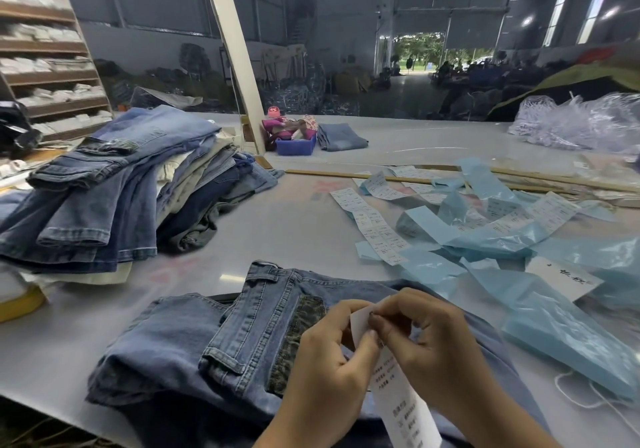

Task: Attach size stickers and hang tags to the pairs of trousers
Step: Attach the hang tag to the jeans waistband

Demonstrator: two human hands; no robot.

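Jeans pile (114,188) beside sticker strips (377,229)

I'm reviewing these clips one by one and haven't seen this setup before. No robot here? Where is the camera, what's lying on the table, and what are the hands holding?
No robot: a person works with bare hands, filmed by one wide-angle camera worn on the head, looking down. The left hand and right hand both pinch a printed white label strip at its top. Beneath them lies a folded pair of jeans on the pale table. To the left sits a pile of jeans; to the right lie sticker sheets among blue backing paper.
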